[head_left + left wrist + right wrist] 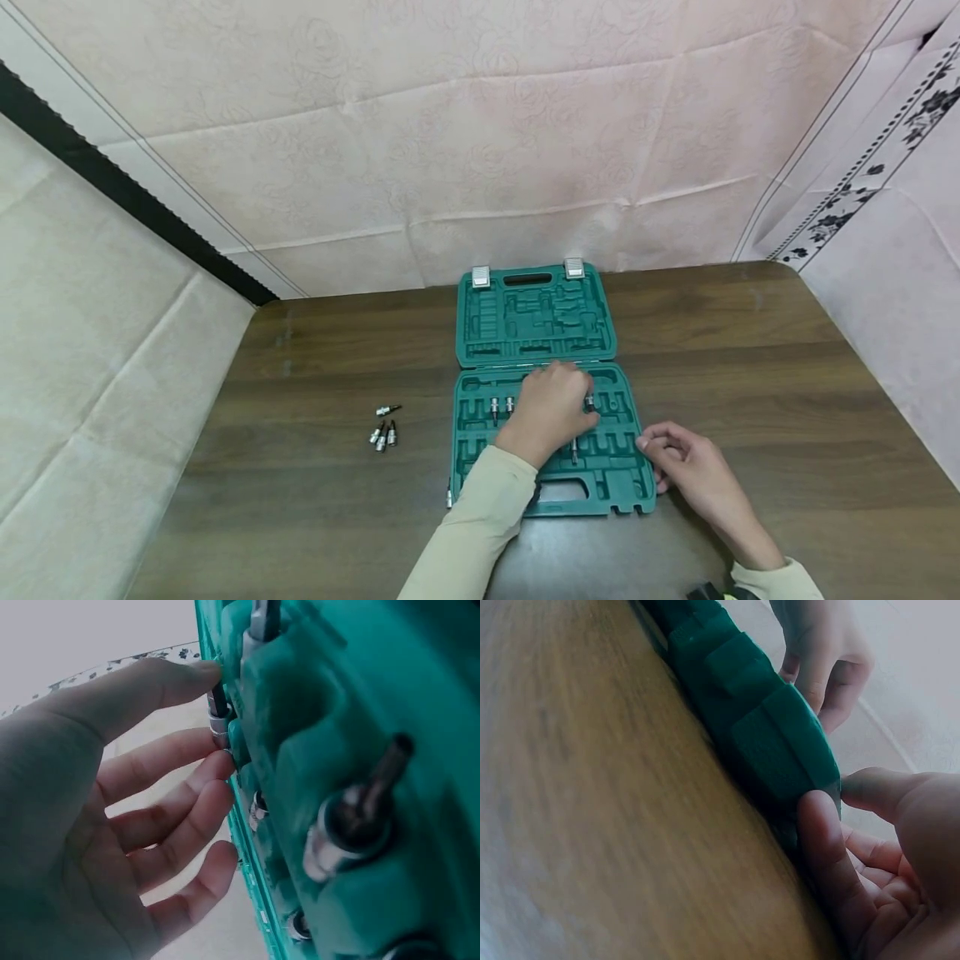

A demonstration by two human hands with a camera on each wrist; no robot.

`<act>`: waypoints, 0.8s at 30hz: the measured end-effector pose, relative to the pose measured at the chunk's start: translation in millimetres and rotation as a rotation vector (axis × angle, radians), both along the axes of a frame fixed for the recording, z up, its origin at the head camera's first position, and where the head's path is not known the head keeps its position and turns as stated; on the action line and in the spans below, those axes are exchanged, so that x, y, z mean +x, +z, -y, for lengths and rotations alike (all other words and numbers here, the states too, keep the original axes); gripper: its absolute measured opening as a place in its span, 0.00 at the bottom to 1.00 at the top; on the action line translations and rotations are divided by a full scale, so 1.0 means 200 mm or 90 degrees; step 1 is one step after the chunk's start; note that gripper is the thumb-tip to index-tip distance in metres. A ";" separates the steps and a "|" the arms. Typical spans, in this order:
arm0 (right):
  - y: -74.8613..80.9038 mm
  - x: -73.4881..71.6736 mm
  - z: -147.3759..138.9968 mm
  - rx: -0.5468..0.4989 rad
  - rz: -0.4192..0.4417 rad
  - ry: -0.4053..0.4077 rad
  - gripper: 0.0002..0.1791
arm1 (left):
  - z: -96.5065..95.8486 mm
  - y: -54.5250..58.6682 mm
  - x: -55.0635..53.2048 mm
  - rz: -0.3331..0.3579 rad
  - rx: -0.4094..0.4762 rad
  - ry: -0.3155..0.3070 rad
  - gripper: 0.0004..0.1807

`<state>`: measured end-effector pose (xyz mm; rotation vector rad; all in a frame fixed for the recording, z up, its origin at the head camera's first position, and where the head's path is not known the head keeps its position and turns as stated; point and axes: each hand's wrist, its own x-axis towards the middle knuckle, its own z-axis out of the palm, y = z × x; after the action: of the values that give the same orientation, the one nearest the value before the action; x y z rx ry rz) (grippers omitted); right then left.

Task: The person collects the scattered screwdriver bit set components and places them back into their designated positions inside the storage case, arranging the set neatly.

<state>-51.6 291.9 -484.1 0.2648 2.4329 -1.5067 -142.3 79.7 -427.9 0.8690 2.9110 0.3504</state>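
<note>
- While pale cloth (480, 150) rises behind it and at both sides, a brown wooden table (315, 492) fills the lower part of the head view.
- On it, near the middle, a green case (630, 492) lies open, lid (536, 354) toward the cloth.
- Apart from each other, both hands work at this case: the right hand (693, 468) pinches its right edge; the left hand (546, 412), above the tray, pinches a bit (589, 403) between thumb and forefinger.
- Other bits (494, 407) sit in the tray; four loose bits (392, 433) lie left of the case.
</note>
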 end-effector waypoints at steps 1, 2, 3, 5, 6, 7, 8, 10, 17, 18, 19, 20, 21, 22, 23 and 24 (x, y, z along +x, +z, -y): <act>0.00 0.00 0.00 0.001 0.001 0.000 0.20 | -0.01 0.00 0.00 0.002 0.000 0.009 0.12; 0.00 0.00 0.00 0.002 0.003 0.001 0.20 | -0.01 0.00 0.01 0.005 -0.001 0.018 0.11; 0.00 0.00 0.00 0.004 0.004 0.001 0.21 | -0.02 0.00 0.02 0.006 -0.004 0.027 0.10; 0.01 -0.01 0.00 0.006 0.003 0.003 0.21 | -0.03 0.00 0.03 0.002 -0.017 0.043 0.08; 0.01 -0.01 0.00 0.007 0.003 0.004 0.21 | -0.04 0.00 0.03 0.000 -0.026 0.049 0.08; 0.01 -0.01 0.00 0.008 0.003 0.004 0.21 | -0.05 0.01 0.04 -0.002 -0.037 0.053 0.05; 0.01 0.00 -0.01 0.008 0.003 0.004 0.21 | -0.06 0.01 0.04 -0.007 -0.048 0.055 0.05; 0.01 0.00 -0.01 0.004 0.000 0.003 0.21 | -0.08 0.01 0.04 -0.020 -0.065 0.056 0.11; 0.00 0.01 -0.01 0.012 0.006 -0.002 0.21 | -0.07 0.02 0.04 -0.032 -0.054 0.028 0.18; 0.00 0.01 -0.01 0.011 0.005 -0.001 0.22 | -0.05 0.02 0.04 -0.022 -0.042 0.025 0.14; 0.01 0.01 -0.01 0.011 0.003 0.001 0.22 | -0.04 0.02 0.04 -0.009 -0.028 0.022 0.10; 0.00 0.01 -0.01 0.009 0.000 0.003 0.22 | -0.02 0.03 0.04 0.006 -0.012 0.020 0.08; 0.00 0.01 -0.01 0.005 -0.004 0.004 0.22 | 0.00 0.03 0.04 0.020 0.005 0.020 0.09; 0.00 0.01 0.00 -0.001 -0.010 0.006 0.22 | 0.02 0.04 0.05 0.034 0.024 0.020 0.11; 0.00 0.01 0.00 -0.009 -0.017 0.005 0.21 | 0.04 0.05 0.05 0.045 0.041 0.022 0.13; 0.00 0.01 0.00 -0.014 -0.025 0.006 0.21 | 0.06 0.06 0.06 0.057 0.056 0.024 0.14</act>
<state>-50.5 291.9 -483.8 0.2205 2.4428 -1.5488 -130.4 67.5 -416.5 0.7883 2.8515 0.5102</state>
